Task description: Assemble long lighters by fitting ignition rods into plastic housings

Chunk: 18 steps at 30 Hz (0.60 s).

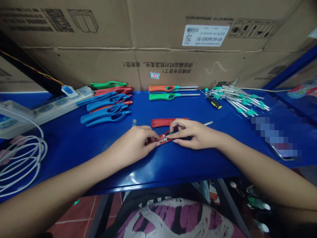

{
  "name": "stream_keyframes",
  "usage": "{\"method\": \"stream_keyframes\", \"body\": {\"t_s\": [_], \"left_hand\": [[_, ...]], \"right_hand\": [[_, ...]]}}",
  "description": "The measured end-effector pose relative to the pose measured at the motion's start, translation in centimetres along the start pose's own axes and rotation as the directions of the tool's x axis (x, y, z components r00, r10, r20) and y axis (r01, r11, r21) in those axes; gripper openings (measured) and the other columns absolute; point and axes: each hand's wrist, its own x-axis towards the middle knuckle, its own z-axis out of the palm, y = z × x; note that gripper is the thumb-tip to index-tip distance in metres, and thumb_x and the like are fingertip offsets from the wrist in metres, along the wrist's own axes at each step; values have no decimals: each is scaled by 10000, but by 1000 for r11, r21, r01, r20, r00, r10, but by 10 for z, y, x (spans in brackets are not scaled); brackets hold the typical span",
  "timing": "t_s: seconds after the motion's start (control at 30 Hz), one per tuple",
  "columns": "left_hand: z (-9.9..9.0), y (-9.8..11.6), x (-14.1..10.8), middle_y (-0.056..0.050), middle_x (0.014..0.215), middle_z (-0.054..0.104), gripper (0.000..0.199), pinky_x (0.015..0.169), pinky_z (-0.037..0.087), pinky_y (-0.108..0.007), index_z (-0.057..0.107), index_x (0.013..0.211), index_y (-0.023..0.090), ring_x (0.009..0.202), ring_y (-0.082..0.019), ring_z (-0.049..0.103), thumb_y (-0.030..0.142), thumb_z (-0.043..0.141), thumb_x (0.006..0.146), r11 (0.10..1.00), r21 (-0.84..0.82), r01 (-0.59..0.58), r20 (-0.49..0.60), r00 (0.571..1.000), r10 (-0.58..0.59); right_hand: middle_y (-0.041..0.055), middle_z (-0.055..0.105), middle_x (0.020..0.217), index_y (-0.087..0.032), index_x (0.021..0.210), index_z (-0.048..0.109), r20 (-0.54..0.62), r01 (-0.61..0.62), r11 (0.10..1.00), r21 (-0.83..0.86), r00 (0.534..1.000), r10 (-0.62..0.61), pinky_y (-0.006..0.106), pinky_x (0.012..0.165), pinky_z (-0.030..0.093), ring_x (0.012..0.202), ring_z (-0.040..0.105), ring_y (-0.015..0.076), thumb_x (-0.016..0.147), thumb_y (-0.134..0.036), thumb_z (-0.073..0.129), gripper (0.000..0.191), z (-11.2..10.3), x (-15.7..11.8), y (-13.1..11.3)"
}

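Both hands meet over a red lighter half-shell [162, 141] on the blue table, its inner side up with small white and metal parts in it. My left hand [141, 142] has its thumb and fingers closed around the shell's left end. My right hand [193, 134] presses its bent fingers onto the parts at the shell's right side, hiding much of them. A metal lighter tube [208, 123] sticks out past my right hand. Just behind lies a second red half-shell [159, 122], partly covered by my right hand. A few small screws [134, 122] lie near my left hand.
Blue lighter shells [109, 116] pile up at back left beside a power strip [49, 105] and coiled white cable [24, 162]. Long lighters [160, 96] lie at back centre. Metal tubes with green pieces [242, 99] and a screwdriver [215, 103] are right. A cardboard box [106, 66] stands behind.
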Motion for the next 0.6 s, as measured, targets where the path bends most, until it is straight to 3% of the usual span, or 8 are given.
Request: {"method": "stream_keyframes", "body": {"t_s": [0.3,0.6], "left_hand": [[1,-1,0,-36,892,718,153,675,484,-253,783,975,203,733,-141,651,271,660,914,1000,-4,2,4,1000,-2],[0,1,0,-43,932,724,168,718,488,-282,769,993,202,796,-166,655,263,621,943,1000,2,16,18,1000,-16]], "right_hand": [[86,591,1127,-225,1184,742,22,-27,999,-23,999,28,304,758,493,799,553,135,946,-221,607,273,0,1,-2],[78,574,1079,-213,1205,729,11,-57,997,43,998,56,299,805,504,886,579,151,946,-209,609,285,2,2,-1]]}}
